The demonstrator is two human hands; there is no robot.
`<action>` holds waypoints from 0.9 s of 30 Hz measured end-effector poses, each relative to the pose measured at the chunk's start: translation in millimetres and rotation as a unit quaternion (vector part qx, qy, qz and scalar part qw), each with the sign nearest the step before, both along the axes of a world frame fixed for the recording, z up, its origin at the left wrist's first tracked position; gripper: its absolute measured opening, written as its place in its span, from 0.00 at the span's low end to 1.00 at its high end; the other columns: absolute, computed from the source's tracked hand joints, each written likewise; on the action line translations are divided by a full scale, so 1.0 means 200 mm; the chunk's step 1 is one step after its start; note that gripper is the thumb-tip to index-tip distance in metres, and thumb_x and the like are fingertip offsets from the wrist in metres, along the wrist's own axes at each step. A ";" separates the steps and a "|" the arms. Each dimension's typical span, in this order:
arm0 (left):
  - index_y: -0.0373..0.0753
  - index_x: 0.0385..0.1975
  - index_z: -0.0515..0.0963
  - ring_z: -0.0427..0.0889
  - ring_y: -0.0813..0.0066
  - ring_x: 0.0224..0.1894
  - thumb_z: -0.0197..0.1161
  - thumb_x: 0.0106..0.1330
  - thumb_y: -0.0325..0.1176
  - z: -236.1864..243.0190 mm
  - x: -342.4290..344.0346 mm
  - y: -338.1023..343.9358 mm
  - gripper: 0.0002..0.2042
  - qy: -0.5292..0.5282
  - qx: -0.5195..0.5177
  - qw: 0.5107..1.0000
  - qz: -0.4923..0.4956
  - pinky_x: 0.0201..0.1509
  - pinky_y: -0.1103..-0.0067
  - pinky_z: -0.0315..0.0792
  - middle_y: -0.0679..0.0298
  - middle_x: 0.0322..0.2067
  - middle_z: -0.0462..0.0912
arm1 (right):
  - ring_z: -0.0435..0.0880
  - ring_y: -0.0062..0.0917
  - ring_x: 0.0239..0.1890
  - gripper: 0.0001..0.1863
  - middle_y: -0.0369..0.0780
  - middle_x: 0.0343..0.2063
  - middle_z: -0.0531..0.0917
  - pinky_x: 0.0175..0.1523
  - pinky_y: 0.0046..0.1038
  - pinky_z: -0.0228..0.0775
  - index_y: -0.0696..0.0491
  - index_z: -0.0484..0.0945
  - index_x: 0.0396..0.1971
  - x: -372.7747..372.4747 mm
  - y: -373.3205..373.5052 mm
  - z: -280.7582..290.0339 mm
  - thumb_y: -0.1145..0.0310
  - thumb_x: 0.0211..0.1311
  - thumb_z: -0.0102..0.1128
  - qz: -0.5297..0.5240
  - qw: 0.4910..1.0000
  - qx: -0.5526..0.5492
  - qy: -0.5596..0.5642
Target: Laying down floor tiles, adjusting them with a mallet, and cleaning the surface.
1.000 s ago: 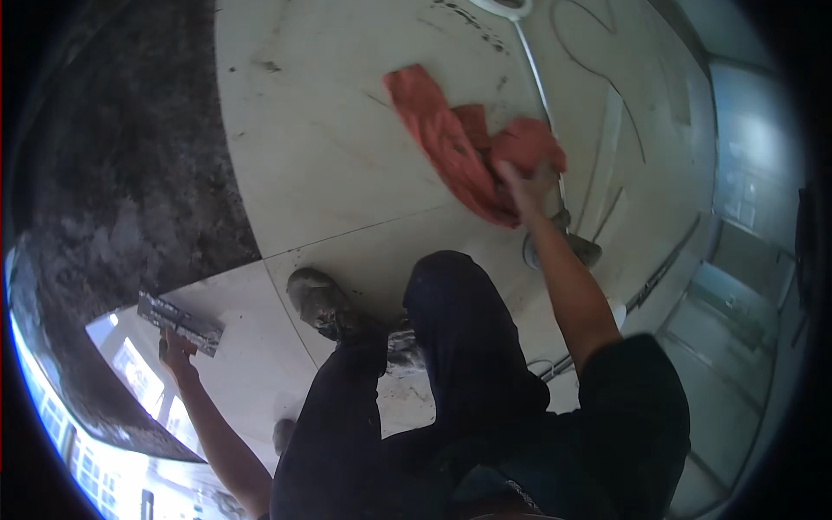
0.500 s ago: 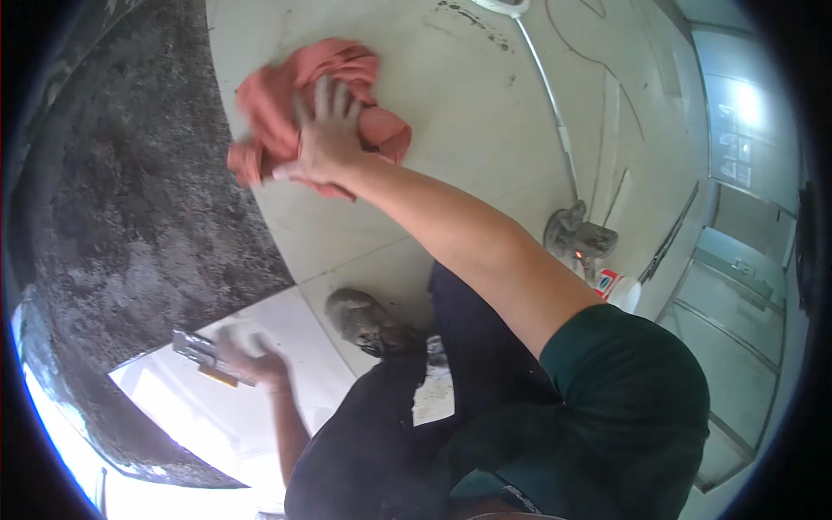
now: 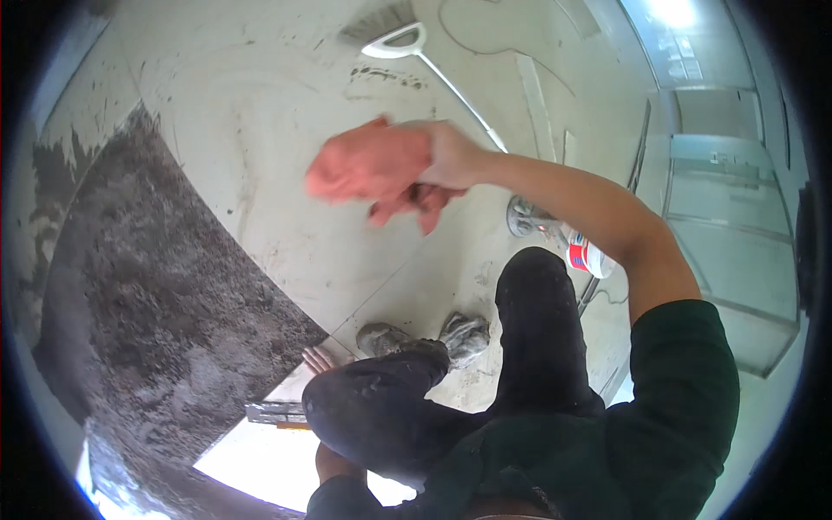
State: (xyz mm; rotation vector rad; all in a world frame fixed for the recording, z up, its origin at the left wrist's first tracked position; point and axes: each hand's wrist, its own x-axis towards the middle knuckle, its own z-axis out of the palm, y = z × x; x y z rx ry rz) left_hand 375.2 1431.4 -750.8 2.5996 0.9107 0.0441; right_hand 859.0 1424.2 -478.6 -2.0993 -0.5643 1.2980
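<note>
My right hand point(image 3: 452, 156) is closed around a bunched salmon-pink cloth point(image 3: 368, 162), which hangs over the pale tiled floor point(image 3: 286, 113); hand and cloth are smeared by motion. Down by my left knee, the fingers of my left hand point(image 3: 319, 360) stretch out flat at the edge of the white tile point(image 3: 251, 459). My knee hides the rest of that hand. Beside it a flat metal trowel point(image 3: 276, 412) with an orange-brown handle lies across the seam between that tile and the dark mortar bed point(image 3: 182, 286).
A broom point(image 3: 394, 42) with a white head lies at the far side. At right are a mortar-smeared grey tool point(image 3: 524, 217), a white bucket with a red label point(image 3: 589, 256) and a pale strip point(image 3: 536, 100). My dirty shoes point(image 3: 465, 338) stand by the mortar's corner.
My right hand has lifted the cloth off the floor and brought it right, toward me. My left hand has moved from beside the trowel to behind my knee. The view has shifted.
</note>
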 end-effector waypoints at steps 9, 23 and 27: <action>0.27 0.68 0.62 0.58 0.43 0.73 0.58 0.71 0.40 0.20 0.45 0.65 0.31 -0.063 -0.002 0.990 -0.123 0.73 0.56 0.58 0.39 0.70 0.58 | 0.82 0.39 0.55 0.35 0.51 0.51 0.83 0.59 0.35 0.73 0.52 0.74 0.60 0.39 -0.98 -0.77 0.64 0.47 0.70 -0.306 0.885 -0.044 -0.349; 0.31 0.65 0.69 0.63 0.51 0.72 0.60 0.72 0.42 0.67 1.28 1.59 0.27 0.028 0.007 1.000 -0.009 0.72 0.60 0.61 0.45 0.67 0.67 | 0.77 0.45 0.59 0.30 0.44 0.47 0.85 0.58 0.48 0.69 0.48 0.83 0.51 0.52 0.47 -1.57 0.48 0.47 0.69 -0.196 0.872 -0.168 -0.417; 0.32 0.66 0.67 0.66 0.52 0.70 0.53 0.75 0.45 0.59 1.66 1.29 0.27 0.018 -0.130 0.985 0.116 0.71 0.61 0.62 0.47 0.68 0.67 | 0.79 0.41 0.58 0.28 0.41 0.43 0.87 0.57 0.44 0.71 0.46 0.83 0.51 0.33 1.06 -1.23 0.53 0.47 0.68 0.125 0.938 0.143 -0.291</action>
